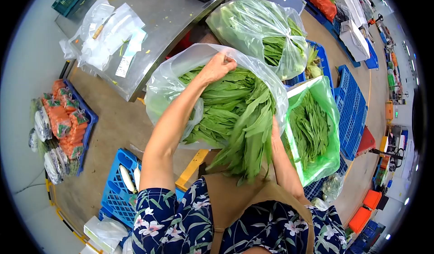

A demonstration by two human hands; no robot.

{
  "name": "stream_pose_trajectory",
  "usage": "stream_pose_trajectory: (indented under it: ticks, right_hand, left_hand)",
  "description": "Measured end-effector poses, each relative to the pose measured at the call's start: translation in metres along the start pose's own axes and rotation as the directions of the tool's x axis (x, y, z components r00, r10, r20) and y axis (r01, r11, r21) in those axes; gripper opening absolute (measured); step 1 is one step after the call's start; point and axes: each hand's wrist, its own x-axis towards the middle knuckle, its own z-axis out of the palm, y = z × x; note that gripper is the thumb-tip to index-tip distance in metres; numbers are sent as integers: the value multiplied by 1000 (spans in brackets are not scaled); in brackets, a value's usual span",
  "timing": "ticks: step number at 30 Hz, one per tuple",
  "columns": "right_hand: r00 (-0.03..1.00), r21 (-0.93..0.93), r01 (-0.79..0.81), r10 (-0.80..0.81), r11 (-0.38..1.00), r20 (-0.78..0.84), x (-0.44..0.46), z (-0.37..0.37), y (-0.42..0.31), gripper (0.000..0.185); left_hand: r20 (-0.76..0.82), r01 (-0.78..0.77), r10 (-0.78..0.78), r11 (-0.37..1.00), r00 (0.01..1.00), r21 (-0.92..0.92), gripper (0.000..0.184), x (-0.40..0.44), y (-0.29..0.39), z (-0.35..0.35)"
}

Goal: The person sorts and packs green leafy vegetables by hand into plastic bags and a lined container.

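Note:
A large clear plastic bag (169,105) stands wide open in front of me, filled with long-leaved green vegetables (221,114). At its far rim, my left hand (220,67) is closed with the fingers pinching the plastic edge. My right hand (275,132) is at the bag's right side, mostly behind leaves. It holds a bunch of leafy greens (251,136) whose leaf tips hang over the near edge towards my apron. To the right, a crate lined with a green bag (332,150) holds more of these greens (309,127).
A tied bag of greens (253,23) stands behind. At the upper left, a steel table (167,23) carries plastic bags, a knife (100,28) and a label. Bagged carrots (68,123) sit on a pallet at left. Blue pallets (350,111) lie right; white radishes (127,178) are in a blue crate.

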Motion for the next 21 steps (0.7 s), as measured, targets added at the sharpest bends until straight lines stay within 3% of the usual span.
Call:
stream_pose_trajectory:
  ticks: [1, 4, 5, 10, 13, 16, 18, 20, 21]
  right_hand:
    - [1000, -7, 3, -3, 1000, 0, 1, 1, 0, 47]
    - [1000, -50, 14, -14, 999, -8, -3, 8, -2, 47]
    - [1000, -63, 19, -20, 998, -14, -6, 10, -2, 47]
    - [999, -116, 25, -31, 993, -43, -17, 15, 1, 48]
    - [997, -137, 35, -44, 990, -62, -19, 19, 0, 48]
    - [995, -167, 44, -59, 985, -84, -22, 24, 2, 48]
    - [993, -182, 53, -72, 982, -97, -21, 28, 3, 49]
    - [991, -183, 56, -77, 982, -112, -18, 34, 4, 49]
    - [989, -184, 53, -77, 982, -123, -18, 37, 6, 49]
  left_hand:
    - [66, 31, -39, 994, 997, 108, 37, 0, 6, -3]
    - [13, -278, 295, 885, 956, 375, 29, 21, -43, 24]
    - [93, -377, 378, 809, 921, 451, 30, 16, -52, 21]
    - [-69, -338, 400, 844, 914, 417, 18, 43, -67, 52]
    - [-166, -200, 378, 755, 911, 624, 18, 53, -61, 69]
    - [-257, -109, 295, 825, 920, 555, 20, 58, -66, 77]
    - [-193, -284, 470, 761, 862, 583, 24, 60, -76, 73]
    - [-124, -318, 463, 756, 878, 572, 29, 65, -76, 64]
    - [-84, -264, 369, 788, 926, 556, 31, 62, -54, 52]
